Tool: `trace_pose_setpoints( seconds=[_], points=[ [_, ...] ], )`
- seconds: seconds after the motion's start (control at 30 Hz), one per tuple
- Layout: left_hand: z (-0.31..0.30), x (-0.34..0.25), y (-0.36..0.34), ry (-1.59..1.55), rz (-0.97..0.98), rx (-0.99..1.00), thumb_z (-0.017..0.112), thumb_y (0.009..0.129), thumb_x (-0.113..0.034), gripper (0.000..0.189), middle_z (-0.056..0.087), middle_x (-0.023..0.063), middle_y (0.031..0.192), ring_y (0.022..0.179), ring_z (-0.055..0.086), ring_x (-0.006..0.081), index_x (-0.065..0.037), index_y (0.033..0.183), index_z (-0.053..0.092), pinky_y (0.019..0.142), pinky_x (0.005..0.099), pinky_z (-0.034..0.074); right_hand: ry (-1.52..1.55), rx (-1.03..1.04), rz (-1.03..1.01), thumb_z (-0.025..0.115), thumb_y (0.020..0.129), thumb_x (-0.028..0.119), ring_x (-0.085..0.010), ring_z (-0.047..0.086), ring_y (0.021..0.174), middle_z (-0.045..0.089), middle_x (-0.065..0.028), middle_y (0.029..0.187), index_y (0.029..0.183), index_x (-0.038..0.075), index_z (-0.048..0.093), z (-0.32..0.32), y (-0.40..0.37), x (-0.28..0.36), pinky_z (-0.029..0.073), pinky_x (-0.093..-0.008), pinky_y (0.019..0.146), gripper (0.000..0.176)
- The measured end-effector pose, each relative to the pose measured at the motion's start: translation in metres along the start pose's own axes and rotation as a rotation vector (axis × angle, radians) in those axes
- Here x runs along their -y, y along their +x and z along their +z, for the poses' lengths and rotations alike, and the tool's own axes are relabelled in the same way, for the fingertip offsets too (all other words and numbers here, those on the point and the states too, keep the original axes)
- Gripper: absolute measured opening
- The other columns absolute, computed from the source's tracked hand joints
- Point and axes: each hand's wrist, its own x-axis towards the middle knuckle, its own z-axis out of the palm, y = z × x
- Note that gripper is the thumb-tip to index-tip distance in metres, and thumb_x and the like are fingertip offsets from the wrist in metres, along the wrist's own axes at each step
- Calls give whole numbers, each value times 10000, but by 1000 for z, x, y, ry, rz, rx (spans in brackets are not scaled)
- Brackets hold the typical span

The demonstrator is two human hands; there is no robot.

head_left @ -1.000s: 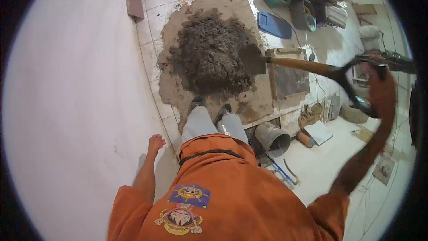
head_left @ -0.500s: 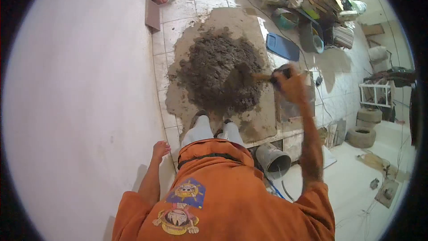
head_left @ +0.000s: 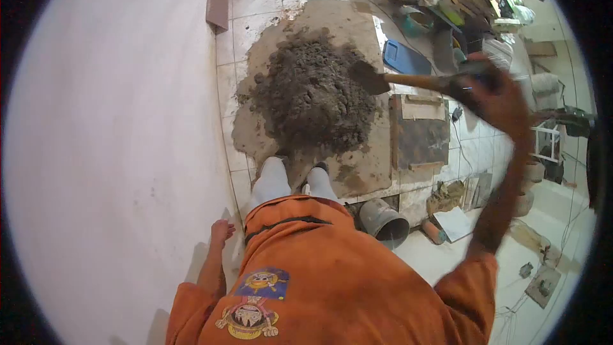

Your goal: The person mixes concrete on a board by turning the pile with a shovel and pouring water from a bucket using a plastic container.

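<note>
My right hand (head_left: 495, 99) is closed round the grip of a short-handled shovel (head_left: 412, 80), raised out to the right and a little blurred. The shovel's wooden shaft points left, and its dark, mortar-smeared blade overlaps the right edge of a heap of wet grey mortar (head_left: 313, 92). The heap is rough and lumpy, spread on a wet grey patch of floor in front of my feet. My left hand (head_left: 221, 232) hangs by the white wall at my side, fingers curled, with nothing seen in it.
A grey bucket (head_left: 383, 222) lies tipped right of my legs. Right of the mortar are a dark board (head_left: 421, 134) and a blue plastic piece (head_left: 406, 57). Clutter (head_left: 460, 0) piles up at the back right. A brown tile (head_left: 217, 7) leans on the white wall (head_left: 115, 140).
My right hand has swung outward to the right, drawing the shovel blade from inside the mortar heap to its right edge. My left hand has dropped slightly lower beside the wall.
</note>
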Motion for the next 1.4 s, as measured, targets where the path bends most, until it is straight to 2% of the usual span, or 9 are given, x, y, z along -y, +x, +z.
trace_pose_setpoints(
  seconds=[0.17, 0.3, 0.47, 0.67, 0.8, 0.9, 1.0, 1.1, 1.4],
  points=[
    [-25, 18, -11, -81, -57, -54, 473, 873, -270, 265, 611, 125, 871, 690, 618, 184, -37, 993, 507, 543, 277, 478, 101, 188, -272, 640, 776, 293, -359, 610, 838, 606, -218, 950, 1242, 159, 443, 295, 6, -110, 480, -443, 701, 523],
    [-20, 41, 18, -210, -43, -25, 480, 872, -269, 256, 608, 111, 853, 697, 619, 187, -38, 979, 505, 568, 290, 486, -48, 316, 165, 664, 755, 222, -297, 617, 763, 619, -183, 795, 1254, 170, 451, 272, -8, -89, 472, -389, 689, 546],
    [-8, 16, 16, -105, 11, 33, 484, 867, -270, 252, 611, 105, 868, 700, 618, 184, -44, 977, 503, 586, 289, 486, -130, -91, -231, 636, 797, 237, -206, 609, 702, 627, -128, 755, 1172, 86, 500, 172, 10, -115, 465, -336, 624, 427],
    [-18, 11, 32, -53, 0, 54, 503, 858, -272, 241, 612, 108, 891, 695, 617, 186, -61, 973, 501, 567, 281, 480, -50, 39, -93, 626, 780, 164, -179, 620, 795, 638, -116, 895, 1106, 73, 543, -30, -64, 25, 487, -309, 754, 349],
    [-13, 4, 23, -91, -19, 53, 516, 847, -258, 211, 609, 98, 866, 673, 610, 180, -77, 955, 505, 546, 270, 470, -13, 117, -78, 659, 762, 144, -179, 618, 807, 640, -111, 889, 1078, 63, 547, 8, -79, 10, 488, -314, 757, 345],
    [-7, 1, 20, -62, -26, 70, 522, 842, -249, 197, 607, 94, 842, 662, 604, 177, -81, 944, 506, 538, 272, 468, -172, 153, 62, 637, 739, 186, -285, 609, 649, 625, -147, 744, 1106, 95, 541, 179, -46, -71, 466, -384, 597, 390],
    [-13, -8, 41, 294, 169, 131, 516, 844, -245, 202, 608, 94, 832, 662, 602, 173, -79, 959, 512, 535, 273, 470, 27, -13, -226, 643, 711, 175, -381, 601, 730, 615, -199, 760, 1094, 94, 543, 244, -70, -84, 471, -419, 614, 404],
    [-36, 18, 25, 304, 55, 150, 500, 851, -242, 249, 609, 101, 839, 666, 599, 167, -63, 1023, 509, 529, 271, 471, -23, 179, 45, 645, 718, 171, -373, 604, 723, 619, -189, 754, 1121, 103, 537, 230, -83, -111, 474, -414, 609, 422],
    [-27, -15, 21, -28, 38, 73, 496, 853, -225, 280, 602, 119, 874, 693, 612, 180, -32, 1056, 495, 524, 259, 467, -154, 17, -66, 656, 700, 95, -326, 615, 720, 627, -153, 831, 1113, 114, 541, 19, -161, -13, 475, -374, 649, 428]
  ],
)
